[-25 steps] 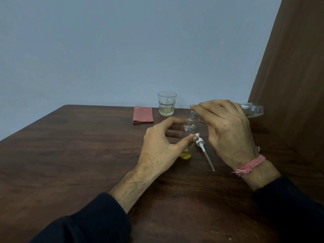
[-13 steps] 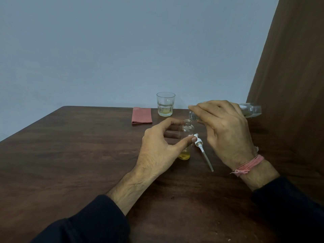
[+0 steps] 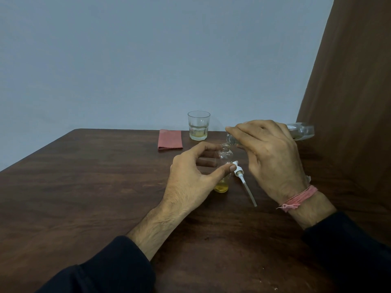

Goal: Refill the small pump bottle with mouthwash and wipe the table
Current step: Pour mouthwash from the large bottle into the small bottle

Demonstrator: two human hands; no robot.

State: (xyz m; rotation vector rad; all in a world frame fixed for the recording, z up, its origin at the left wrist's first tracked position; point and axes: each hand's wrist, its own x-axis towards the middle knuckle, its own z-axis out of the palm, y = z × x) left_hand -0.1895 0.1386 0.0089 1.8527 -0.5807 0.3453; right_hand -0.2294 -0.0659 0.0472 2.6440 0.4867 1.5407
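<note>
The small clear pump bottle stands upright on the brown table, a little yellow liquid at its bottom. My left hand holds it between thumb and fingers. My right hand grips a larger clear mouthwash bottle, tipped nearly level, its mouth just over the small bottle's open neck. The white pump head with its tube lies on the table between my hands.
A folded red cloth lies near the table's far edge. Beside it stands a drinking glass with some pale liquid. A brown curtain hangs at the right. A pink thread band circles my right wrist.
Both hands and both bottles keep almost the same pose. The view has shifted slightly.
</note>
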